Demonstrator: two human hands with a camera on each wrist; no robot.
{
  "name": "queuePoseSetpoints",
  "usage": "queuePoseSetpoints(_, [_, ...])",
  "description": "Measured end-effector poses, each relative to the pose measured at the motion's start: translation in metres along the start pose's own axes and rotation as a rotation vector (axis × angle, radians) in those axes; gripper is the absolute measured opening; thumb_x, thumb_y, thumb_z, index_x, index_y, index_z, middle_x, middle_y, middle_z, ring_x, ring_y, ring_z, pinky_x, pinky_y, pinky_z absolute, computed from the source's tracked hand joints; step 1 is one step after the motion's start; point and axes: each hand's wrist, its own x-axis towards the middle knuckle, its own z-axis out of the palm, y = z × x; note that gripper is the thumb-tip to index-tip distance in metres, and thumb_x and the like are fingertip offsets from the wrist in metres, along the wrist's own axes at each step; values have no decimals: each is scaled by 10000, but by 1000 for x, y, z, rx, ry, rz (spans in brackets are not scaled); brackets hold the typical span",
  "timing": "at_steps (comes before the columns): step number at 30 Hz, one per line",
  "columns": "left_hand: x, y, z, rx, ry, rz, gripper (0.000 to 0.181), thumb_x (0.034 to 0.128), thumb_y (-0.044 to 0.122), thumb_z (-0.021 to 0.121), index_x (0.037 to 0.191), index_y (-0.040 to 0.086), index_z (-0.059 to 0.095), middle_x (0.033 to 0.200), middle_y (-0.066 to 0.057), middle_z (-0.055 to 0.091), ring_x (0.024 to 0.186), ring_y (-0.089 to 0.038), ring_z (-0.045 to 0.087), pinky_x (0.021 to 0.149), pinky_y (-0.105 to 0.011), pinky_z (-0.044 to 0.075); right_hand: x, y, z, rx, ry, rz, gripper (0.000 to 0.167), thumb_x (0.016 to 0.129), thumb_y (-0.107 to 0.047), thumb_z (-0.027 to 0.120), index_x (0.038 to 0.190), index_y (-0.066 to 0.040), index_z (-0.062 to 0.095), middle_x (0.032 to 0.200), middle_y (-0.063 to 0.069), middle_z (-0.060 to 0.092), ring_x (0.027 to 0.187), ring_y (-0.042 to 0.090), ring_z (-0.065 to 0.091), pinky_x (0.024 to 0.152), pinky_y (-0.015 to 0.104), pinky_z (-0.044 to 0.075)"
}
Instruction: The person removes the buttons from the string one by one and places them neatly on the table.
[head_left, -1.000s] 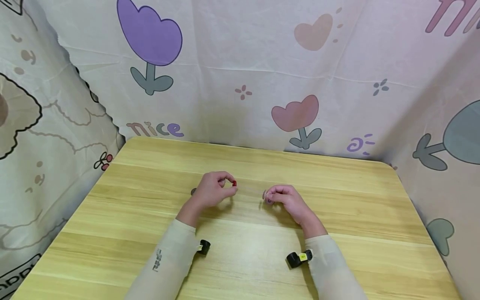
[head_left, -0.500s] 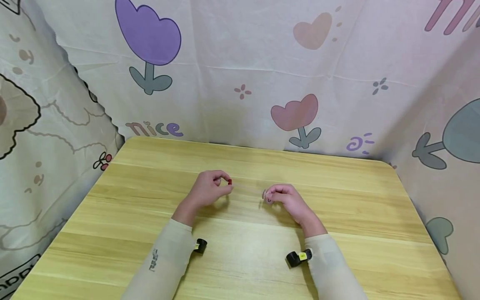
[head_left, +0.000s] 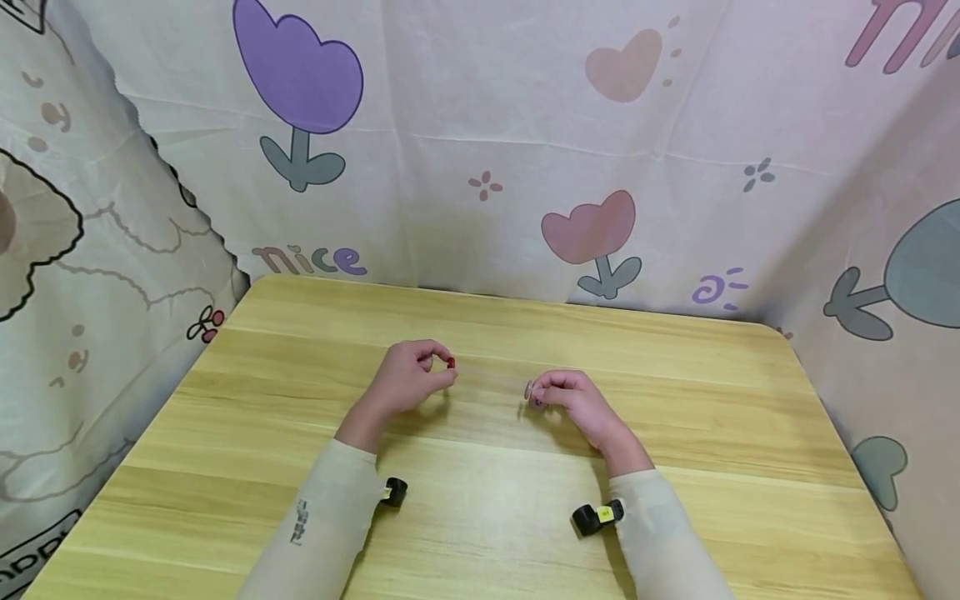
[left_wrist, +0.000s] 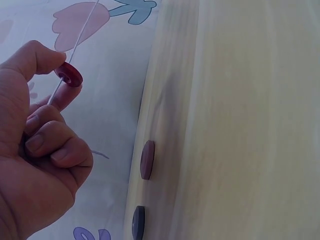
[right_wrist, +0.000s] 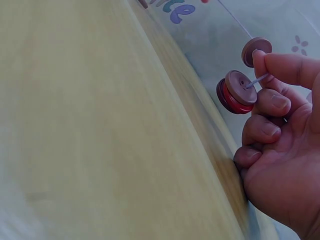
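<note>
My left hand (head_left: 408, 379) pinches a red button (left_wrist: 75, 76) between thumb and index finger, above the table. A thin white string (left_wrist: 80, 35) passes through the button, and the other left fingers are curled into the palm. To the right, my right hand (head_left: 577, 400) pinches the string between thumb and index finger. In the right wrist view, a brown button (right_wrist: 247, 54) sits on the string at those fingertips. Just below hangs a stack of threaded buttons, with a brown button (right_wrist: 235, 85) in front of red and dark red ones.
Beyond the left hand, a brown button (left_wrist: 147, 160) and a dark grey button (left_wrist: 138, 223) lie on the wooden table (head_left: 487, 517). The left hand hides them in the head view. A printed cloth (head_left: 465, 100) hangs behind the table.
My left hand has drawn left with the red button, widening the gap between the hands. The right hand has stayed about where it was. The dark button is hidden in the head view now.
</note>
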Motion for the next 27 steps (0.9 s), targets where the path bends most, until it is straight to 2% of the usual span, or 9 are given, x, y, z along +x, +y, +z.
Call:
queuePoseSetpoints(14, [-2, -6, -8, 31, 15, -11, 139, 848, 219, 763, 954, 143, 714, 557, 27, 321, 503, -158, 302, 530, -325, 303, 0, -1, 1, 30, -25, -35, 179, 932, -32, 593, 907, 142, 628, 912, 198, 657, 947, 296, 617, 916, 361, 466])
queuePoseSetpoints(27, [-4, -11, -19, -17, 15, -69, 148, 862, 205, 763, 976, 139, 696, 566, 5, 322, 475, -174, 348, 477, -281, 310, 0, -2, 1, 25, -19, -30, 176, 926, -37, 587, 904, 128, 643, 906, 184, 656, 964, 300, 613, 918, 363, 464])
